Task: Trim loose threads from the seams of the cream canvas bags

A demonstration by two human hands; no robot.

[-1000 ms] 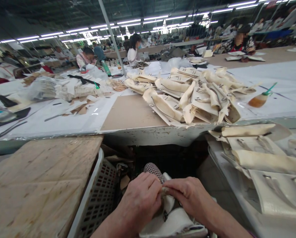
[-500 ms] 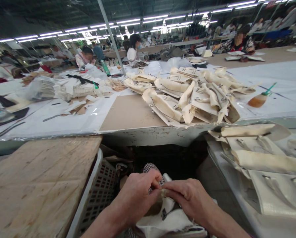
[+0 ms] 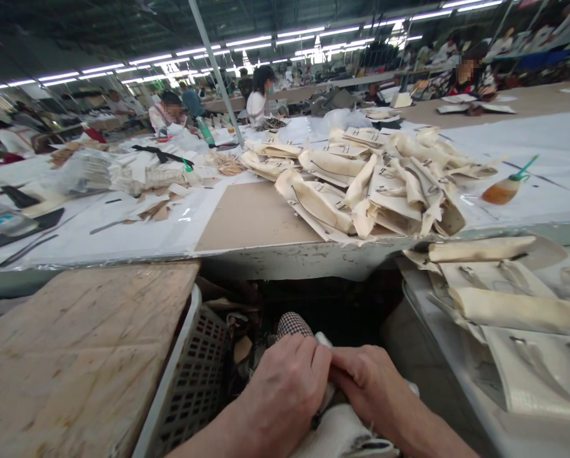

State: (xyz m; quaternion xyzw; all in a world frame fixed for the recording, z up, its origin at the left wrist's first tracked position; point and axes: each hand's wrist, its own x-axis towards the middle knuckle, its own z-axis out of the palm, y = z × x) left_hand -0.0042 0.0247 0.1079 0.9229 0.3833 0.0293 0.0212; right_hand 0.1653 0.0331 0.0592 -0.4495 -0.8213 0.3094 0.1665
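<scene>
A cream bag piece [image 3: 343,432] of leather-like material lies bunched over my lap, its lower folds showing below my hands. My left hand [image 3: 289,375] is closed over its upper edge, knuckles up, and hides the pinched spot. Against it, my right hand [image 3: 373,385] grips the same edge with bent fingers and thumb. The fingertips of both hands meet and are mostly hidden. Checked cloth [image 3: 293,324] shows just beyond them, over my leg.
A heap of cream bag pieces [image 3: 361,184] lies on the worktable ahead, beside a glue bottle [image 3: 503,189] with a green nozzle. More bag pieces [image 3: 528,362] are stacked at right. At left are a plastic basket [image 3: 194,375] and a stained board [image 3: 75,362]. Several people sit farther back.
My left hand has shifted right and rolled over the edge, covering the part of the bag piece that showed between the hands. My right hand stays nearly in place.
</scene>
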